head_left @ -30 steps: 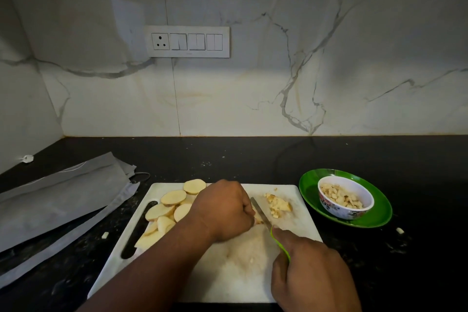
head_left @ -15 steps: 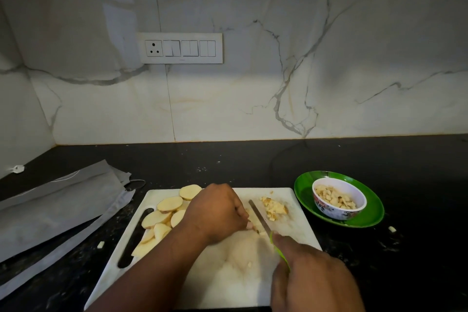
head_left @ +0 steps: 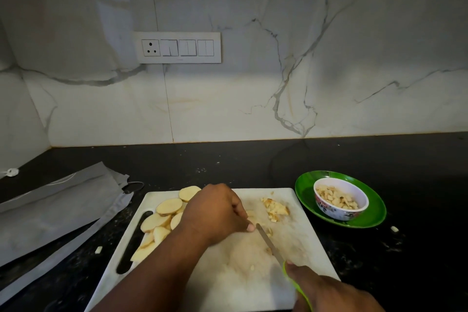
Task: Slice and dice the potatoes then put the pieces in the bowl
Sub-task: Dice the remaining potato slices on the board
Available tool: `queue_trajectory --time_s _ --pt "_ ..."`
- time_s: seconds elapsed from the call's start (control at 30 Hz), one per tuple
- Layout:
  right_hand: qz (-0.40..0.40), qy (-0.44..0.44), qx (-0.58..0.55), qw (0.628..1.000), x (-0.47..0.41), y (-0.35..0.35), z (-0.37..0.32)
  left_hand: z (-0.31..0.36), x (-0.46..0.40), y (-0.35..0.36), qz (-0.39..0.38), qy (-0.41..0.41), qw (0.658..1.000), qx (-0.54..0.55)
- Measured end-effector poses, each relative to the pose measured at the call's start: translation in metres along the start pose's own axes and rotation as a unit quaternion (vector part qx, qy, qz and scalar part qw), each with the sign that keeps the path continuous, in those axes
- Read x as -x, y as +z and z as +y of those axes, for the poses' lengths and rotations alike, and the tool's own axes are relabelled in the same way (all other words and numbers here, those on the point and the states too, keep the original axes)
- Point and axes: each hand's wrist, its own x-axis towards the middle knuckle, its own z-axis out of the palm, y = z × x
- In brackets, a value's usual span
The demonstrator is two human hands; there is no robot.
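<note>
A white cutting board [head_left: 228, 276] lies on the black counter. Several round potato slices [head_left: 162, 218] are stacked on its left side, and a small heap of diced potato [head_left: 275, 208] sits near its far right corner. My left hand [head_left: 215, 213] is curled over a potato piece at the board's middle, mostly hiding it. My right hand [head_left: 331, 291] grips the green handle of a knife [head_left: 269, 243]; the blade tip lies beside my left thumb. A floral bowl [head_left: 340, 199] holding diced potato stands to the right.
The bowl stands on a green plate [head_left: 374, 213] right of the board. Grey folded cloth or paper [head_left: 53, 210] covers the counter on the left. Stray potato bits [head_left: 394, 229] lie on the counter. A switch panel [head_left: 178, 47] is on the marble wall.
The knife blade has drawn back toward me and lies lower on the board. My left hand has stayed on the potato piece. The camera view has tilted slightly.
</note>
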Motion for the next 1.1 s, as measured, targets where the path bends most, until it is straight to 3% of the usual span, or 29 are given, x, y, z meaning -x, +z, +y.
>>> queue_trajectory --time_s 0.13,0.27,0.4,0.57,0.67,0.8,1.1 --pt "0.119 -0.083 0.054 0.988 0.000 0.017 0.005 -0.002 0.001 -0.005 -0.011 -0.001 1.000 0.004" --pt "0.153 -0.092 0.020 0.984 -0.017 0.040 0.001 -0.003 0.004 -0.007 -0.027 0.016 1.000 -0.004" --pt "0.057 -0.107 0.023 0.992 -0.022 0.036 0.011 -0.004 0.001 -0.005 -0.014 0.010 1.000 -0.001" --pt "-0.078 -0.029 -0.024 0.996 0.002 0.030 0.011 -0.007 -0.004 -0.002 -0.022 0.005 1.000 0.001" --pt "0.066 -0.115 0.007 0.991 0.014 0.013 0.018 -0.010 -0.006 -0.003 -0.015 -0.001 1.000 0.005" --pt "0.193 -0.108 0.089 0.971 0.001 0.020 0.007 -0.011 -0.005 -0.004 -0.015 -0.003 1.000 0.009" --pt "0.129 -0.085 0.058 0.986 -0.017 0.032 0.005 -0.012 -0.007 -0.003 -0.026 0.010 1.000 0.005"
